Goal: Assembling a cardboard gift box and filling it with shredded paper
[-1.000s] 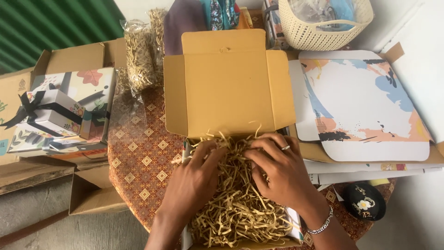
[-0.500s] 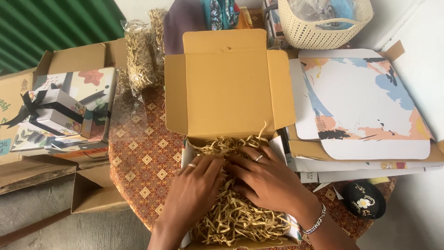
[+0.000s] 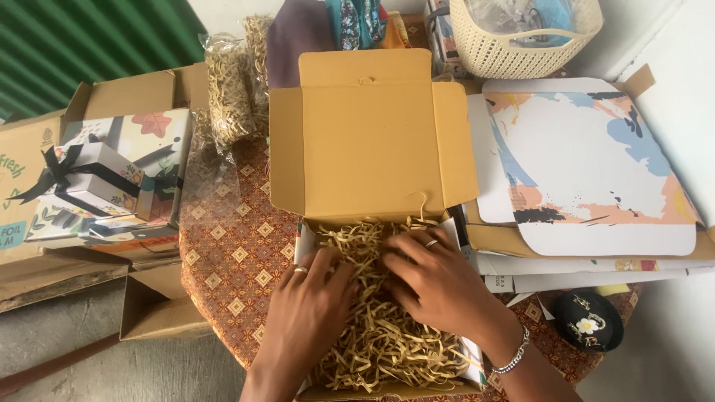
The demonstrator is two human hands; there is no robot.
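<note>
A round desk wears a brown diamond-patterned cloth. Near its far left edge stand clear bags of shredded paper. Beyond the left edge, gift boxes with black ribbon sit in an open carton. At the far right, a cream woven basket stands above flat printed cardboard sheets. A small black round item lies by the near right edge.

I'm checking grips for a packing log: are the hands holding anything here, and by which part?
Nothing is gripped. The left hand and right hand lie flat, palms down, on the shredded paper filling inside the open cardboard box.
</note>
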